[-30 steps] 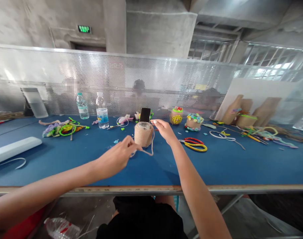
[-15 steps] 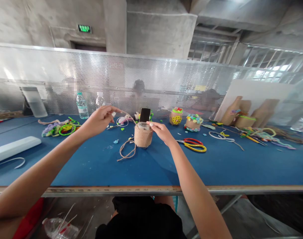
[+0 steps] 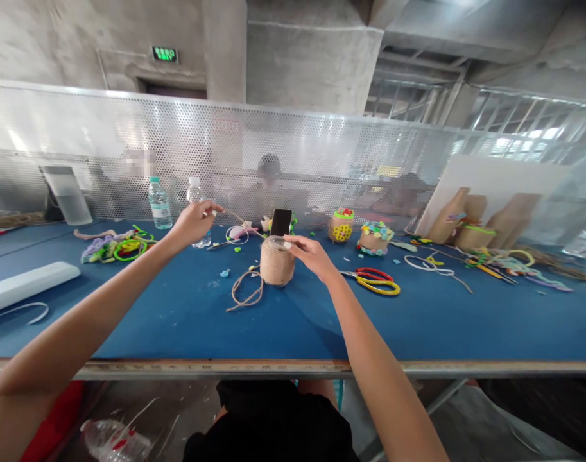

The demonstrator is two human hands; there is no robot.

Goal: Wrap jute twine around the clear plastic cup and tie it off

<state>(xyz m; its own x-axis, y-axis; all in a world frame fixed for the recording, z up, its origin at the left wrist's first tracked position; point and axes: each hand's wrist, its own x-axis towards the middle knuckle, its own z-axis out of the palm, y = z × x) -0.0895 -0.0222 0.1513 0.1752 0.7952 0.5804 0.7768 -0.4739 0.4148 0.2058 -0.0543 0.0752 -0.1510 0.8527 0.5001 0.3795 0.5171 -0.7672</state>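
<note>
A jar wrapped in brown twine (image 3: 277, 264) stands upright on the blue table, its clear rim showing on top. My right hand (image 3: 308, 254) is closed at the jar's upper right edge, fingertips on the rim. Left of the jar, my left hand (image 3: 195, 222) is raised above the table, its fingers pinching a strand of twine (image 3: 239, 220) that runs to the jar's top. A loose loop of twine (image 3: 247, 298) lies beside the jar's lower left. Behind the jar stands a black phone (image 3: 282, 221).
Red and yellow scissors (image 3: 377, 282) lie right of my right hand. Farther back are two decorated jars (image 3: 341, 226) (image 3: 374, 239). Pipe cleaners (image 3: 114, 247) and a water bottle (image 3: 160, 204) are at the left, a white board (image 3: 495, 170) at the right.
My left hand has moved slightly left, and its fingers have closed more on the twine. My right hand stays at the jar's rim with only a slight shift.
</note>
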